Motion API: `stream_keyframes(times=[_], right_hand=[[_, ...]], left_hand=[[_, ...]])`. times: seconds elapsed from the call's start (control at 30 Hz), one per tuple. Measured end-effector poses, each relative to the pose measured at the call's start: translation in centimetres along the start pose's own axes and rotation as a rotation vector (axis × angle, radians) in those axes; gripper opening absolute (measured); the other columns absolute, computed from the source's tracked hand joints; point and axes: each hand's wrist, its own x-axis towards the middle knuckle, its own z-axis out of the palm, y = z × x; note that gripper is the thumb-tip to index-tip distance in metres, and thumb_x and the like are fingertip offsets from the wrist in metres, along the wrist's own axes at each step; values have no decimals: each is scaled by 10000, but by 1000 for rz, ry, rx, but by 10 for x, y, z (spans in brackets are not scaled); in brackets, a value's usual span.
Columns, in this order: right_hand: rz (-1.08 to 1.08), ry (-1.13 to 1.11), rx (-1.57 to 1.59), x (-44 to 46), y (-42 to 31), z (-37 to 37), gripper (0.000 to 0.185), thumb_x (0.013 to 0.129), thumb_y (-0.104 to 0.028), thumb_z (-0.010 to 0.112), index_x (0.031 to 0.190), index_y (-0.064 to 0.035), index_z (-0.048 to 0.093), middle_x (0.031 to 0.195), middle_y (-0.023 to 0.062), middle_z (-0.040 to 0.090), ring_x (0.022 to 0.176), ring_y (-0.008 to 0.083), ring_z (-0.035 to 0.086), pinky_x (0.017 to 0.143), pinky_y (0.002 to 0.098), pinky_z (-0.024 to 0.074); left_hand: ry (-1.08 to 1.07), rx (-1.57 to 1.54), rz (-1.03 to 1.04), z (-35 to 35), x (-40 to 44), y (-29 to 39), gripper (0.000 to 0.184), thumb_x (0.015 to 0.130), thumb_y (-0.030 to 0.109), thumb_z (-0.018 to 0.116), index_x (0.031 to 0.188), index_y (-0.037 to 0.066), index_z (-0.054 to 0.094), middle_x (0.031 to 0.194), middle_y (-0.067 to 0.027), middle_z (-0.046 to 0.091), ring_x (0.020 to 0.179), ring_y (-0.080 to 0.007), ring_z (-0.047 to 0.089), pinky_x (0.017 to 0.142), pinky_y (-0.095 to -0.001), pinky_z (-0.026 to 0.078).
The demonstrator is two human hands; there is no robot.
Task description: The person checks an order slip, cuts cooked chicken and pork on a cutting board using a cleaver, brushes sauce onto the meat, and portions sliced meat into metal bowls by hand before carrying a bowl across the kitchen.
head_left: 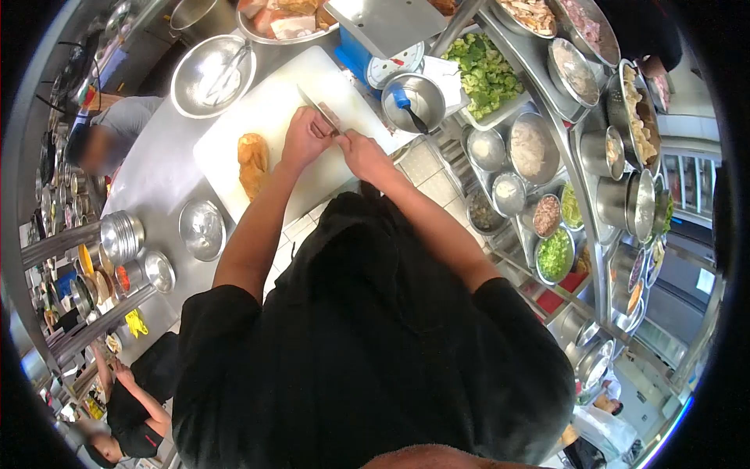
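One knife, two hands, one board

Counting from where I stand: one white cutting board [223, 160], upper centre of the frame. One knife [309, 97] lies slantwise above it, toward the board's middle. Right hand [365, 158] closed around its handle end. Left hand [307, 139], fingers curled in beside the blade; one small pinkish-brown piece [328, 110] is at the blade too. Can't tell whether those fingers pin it. One long golden-brown piece [252, 166] rests on the board's left part, apart from both hands. Two metal bowls flank the board on the left: the upper bowl [186, 87] has one whisk [226, 78] in it. Right of the board: one pot [428, 88] with one blue-headed utensil [401, 97], one broccoli tray [483, 72].
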Motion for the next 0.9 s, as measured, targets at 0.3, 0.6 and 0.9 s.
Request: stream_keyframes(times=[0.3,0.6,0.9], right_hand=[[47,-55,49,-90,38,-24,354,996,-355,438,1028,-26,566,920,279,632,922,483,578,788,530,450],[405,-126,411,-137,60,-73,384,1004,-370,459,1027,-10,592,614,49,514,543,125,501,555,299,427],[269,35,214,-117,97,-36,381,999,-372,451,959,-9,559,766,248,590,752,412,602,714,441,468]], left_hand=[[34,82,38,-10,-4,3,284,634,-23,731,762,47,487,810,-87,466,660,-208,519,599,-312,453],[-34,511,243,6,4,22,376,689,169,740,1034,96,607,1098,-126,520,942,-309,555,767,-440,478],[-13,750,109,-34,38,-16,356,757,206,686,1100,153,608,1156,-107,508,1037,-313,537,818,-483,471]])
